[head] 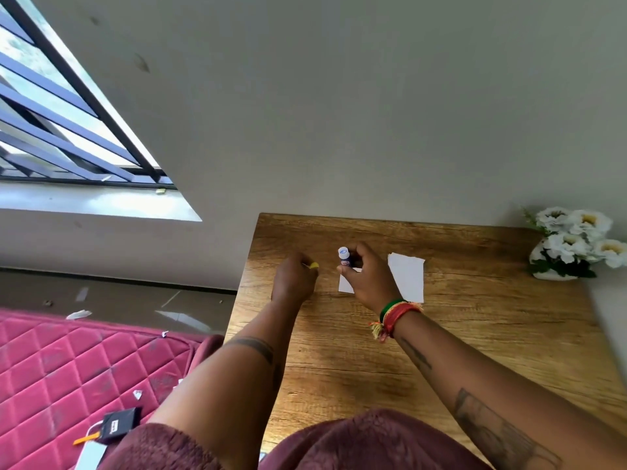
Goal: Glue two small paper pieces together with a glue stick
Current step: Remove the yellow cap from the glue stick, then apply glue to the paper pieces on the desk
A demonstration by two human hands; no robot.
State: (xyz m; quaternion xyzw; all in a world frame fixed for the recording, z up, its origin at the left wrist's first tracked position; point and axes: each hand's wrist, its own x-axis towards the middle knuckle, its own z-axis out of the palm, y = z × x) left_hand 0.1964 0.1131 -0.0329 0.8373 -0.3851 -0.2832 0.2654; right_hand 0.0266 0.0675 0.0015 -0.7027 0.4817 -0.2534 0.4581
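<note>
Head view: cap off, glue stick upright over the nearer of two paper pieces.

The right hand [368, 278] is wrapped around the glue stick [344, 257], whose long axis stands nearly upright, open end up, directly over the first paper piece [346, 284] on the wooden table [441, 351]. The second paper piece [407, 278] lies flat at about 3 o'clock from that hand, just beside it, so the right hand is the nearer one to both sheets. The left hand [293, 279], at 9 o'clock from the stick, is pinched on a small yellow cap [315, 265]. I judge the next move needs the stick tipped down onto the paper below. The hand hides most of the first piece and the stick's lower end; whether any glue shows at the tip is too small to tell.
</note>
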